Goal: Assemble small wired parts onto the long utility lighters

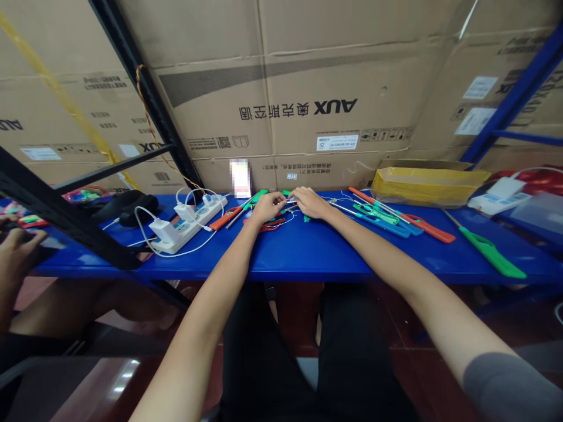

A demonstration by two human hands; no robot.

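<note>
My left hand (266,208) and my right hand (309,203) meet over the back of the blue table. Both have their fingers closed in a pinch on a thin metal tube (291,202), whose ends the fingers hide. Below them lie red wires (271,225) and small green plastic pieces. To the left of my left hand are an orange long-nosed lighter (227,217) and a green one, partly covered. Right of my right hand, several long-nosed lighters lie in a loose pile, among them a blue one (387,226) and an orange one (428,227).
A green lighter (490,252) lies farther right. A white power strip (189,224) with plugged chargers and looping cables stands at left. A phone (240,179) leans against the cardboard wall (299,76). At back right sits a yellow-taped box (424,184). Another person's hand (17,249) is at far left.
</note>
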